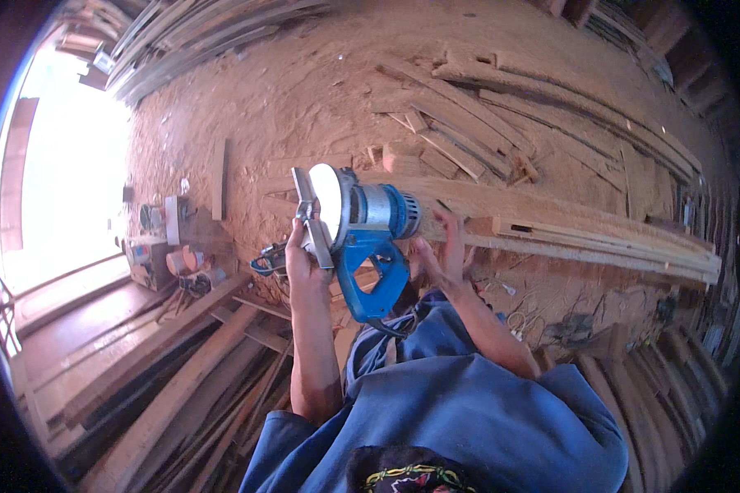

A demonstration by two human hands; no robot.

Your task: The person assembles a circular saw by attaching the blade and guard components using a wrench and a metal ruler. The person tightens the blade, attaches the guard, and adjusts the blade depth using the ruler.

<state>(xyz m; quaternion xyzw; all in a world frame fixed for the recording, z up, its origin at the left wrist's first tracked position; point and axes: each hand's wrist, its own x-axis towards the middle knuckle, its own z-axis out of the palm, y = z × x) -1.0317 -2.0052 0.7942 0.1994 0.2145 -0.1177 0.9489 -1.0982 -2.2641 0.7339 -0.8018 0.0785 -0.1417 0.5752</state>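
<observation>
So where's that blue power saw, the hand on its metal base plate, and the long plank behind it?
blue circular saw [368, 246]: head view, on its blue body.
left hand [302, 256]: head view, middle of the hand gripping the base plate.
long plank [584, 220]: head view, on its top face.
</observation>
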